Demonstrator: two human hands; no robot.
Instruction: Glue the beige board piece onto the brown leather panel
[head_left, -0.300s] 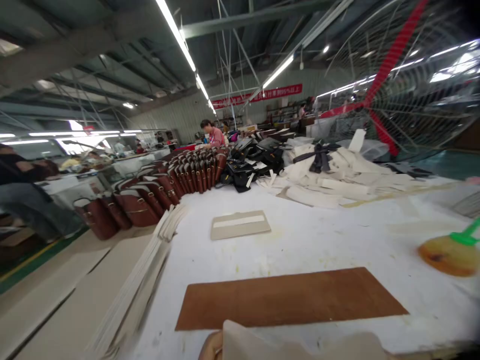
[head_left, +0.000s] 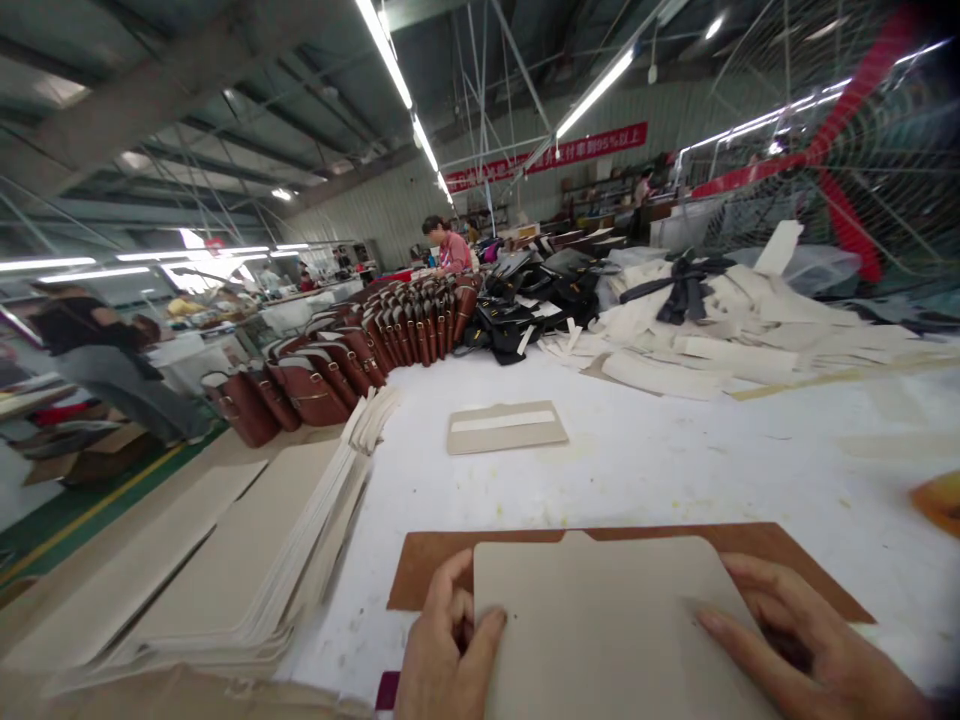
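Grey board panel point(head_left: 607, 630) gripped by left hand point(head_left: 442, 650), pressed flat by right hand point(head_left: 795, 640) over brown leather sheet point(head_left: 787, 555), worktop point(head_left: 660, 470) near edge. Step: positioning. Next: align edges squarely.

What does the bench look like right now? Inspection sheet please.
Surface: white table, stained.
Job's things: grey board lying on a brown sheet.
Clutter: small card mid-table; stacked boards at left; orange object at right edge, blurred.
Grip: left hand holds the board's left edge; right hand presses its right side.
Cables: nothing seen.
Surroundings: brown bags in a row, black bags, pale pieces, red fan, people working.
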